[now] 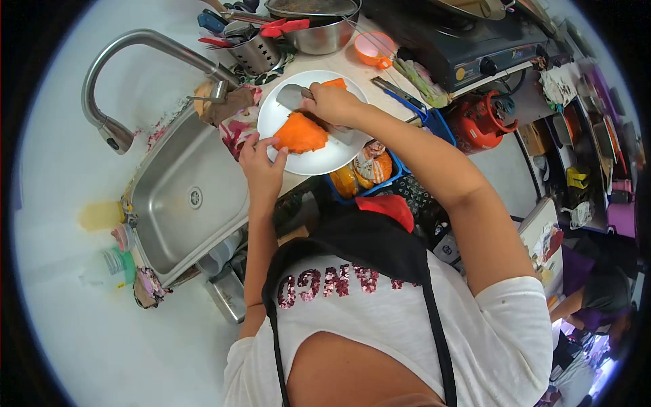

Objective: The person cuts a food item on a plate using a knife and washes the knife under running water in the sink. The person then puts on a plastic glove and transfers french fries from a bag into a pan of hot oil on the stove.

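Observation:
A white plate (271, 112) sits on the counter beside the sink. On it lie a large piece of orange flesh (300, 133), a fruit or vegetable I cannot tell, and a smaller orange piece (335, 83) near the far rim. My right hand (333, 106) is closed over the plate around what looks like a knife, its broad grey blade (290, 97) pointing left; the handle is mostly hidden. At the plate's near left rim, the fingers of my left hand (262, 166) press against the edge of the large orange piece.
Left of the plate are a steel sink (188, 224) and a curved tap (114, 129). Behind stand a utensil holder (256, 55), a pot (319, 37) and an orange cup (373, 49). A gas stove (468, 47) and a red gas cylinder (478, 122) are to the right. Another person (600, 298) is far right.

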`<state>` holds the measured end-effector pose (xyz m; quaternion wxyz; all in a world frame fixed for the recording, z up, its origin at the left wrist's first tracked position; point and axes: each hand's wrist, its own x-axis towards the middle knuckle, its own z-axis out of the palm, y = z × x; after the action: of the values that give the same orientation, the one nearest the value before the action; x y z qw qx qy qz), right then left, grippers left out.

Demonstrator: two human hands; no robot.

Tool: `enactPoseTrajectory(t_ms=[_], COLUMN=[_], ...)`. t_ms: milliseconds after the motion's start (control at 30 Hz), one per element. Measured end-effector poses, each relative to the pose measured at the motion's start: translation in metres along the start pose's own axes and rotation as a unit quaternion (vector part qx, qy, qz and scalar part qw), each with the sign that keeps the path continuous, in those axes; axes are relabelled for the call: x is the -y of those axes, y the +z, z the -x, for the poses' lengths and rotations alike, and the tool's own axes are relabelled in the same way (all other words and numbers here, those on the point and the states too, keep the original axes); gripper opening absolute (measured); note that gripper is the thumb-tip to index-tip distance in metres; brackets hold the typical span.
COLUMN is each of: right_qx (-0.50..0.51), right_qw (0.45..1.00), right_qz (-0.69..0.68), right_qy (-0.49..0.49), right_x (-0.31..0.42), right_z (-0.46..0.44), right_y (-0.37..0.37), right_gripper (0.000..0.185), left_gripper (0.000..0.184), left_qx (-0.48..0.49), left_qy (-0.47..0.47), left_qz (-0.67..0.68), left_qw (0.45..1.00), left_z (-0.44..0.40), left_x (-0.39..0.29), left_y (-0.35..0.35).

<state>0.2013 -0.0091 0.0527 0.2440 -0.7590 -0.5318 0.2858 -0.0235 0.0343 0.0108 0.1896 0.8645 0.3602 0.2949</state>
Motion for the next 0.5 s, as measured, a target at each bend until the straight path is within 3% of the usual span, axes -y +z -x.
enactPoseTrajectory(t_ms=[33, 133, 333, 500], right_qx=[0.046, -0.053, -0.072, -0.069], right_qw=[0.997, 0.998, 0.997, 0.995], right_qz=[-0.036, -0.007, 0.004, -0.066], right_qy=[0.052, -0.032, -0.022, -0.012], right_x=[0.003, -0.017, 0.004, 0.008], right_z=[0.003, -0.006, 0.014, 0.039], right_y=[-0.005, 0.010, -0.032, -0.057], right_gripper=[0.036, 0.039, 0.044, 0.044], left_gripper=[0.029, 0.029, 0.028, 0.029], left_qx=[0.003, -0.002, 0.001, -0.006], left_qy=[0.000, 0.006, 0.003, 0.001], left_qz=[-0.002, -0.014, -0.007, -0.036], left_qw=[1.000, 1.000, 1.000, 0.999], left_z=[0.002, 0.004, 0.006, 0.005], left_x=[0.000, 0.002, 0.003, -0.006], left_y=[0.001, 0.003, 0.000, 0.000])
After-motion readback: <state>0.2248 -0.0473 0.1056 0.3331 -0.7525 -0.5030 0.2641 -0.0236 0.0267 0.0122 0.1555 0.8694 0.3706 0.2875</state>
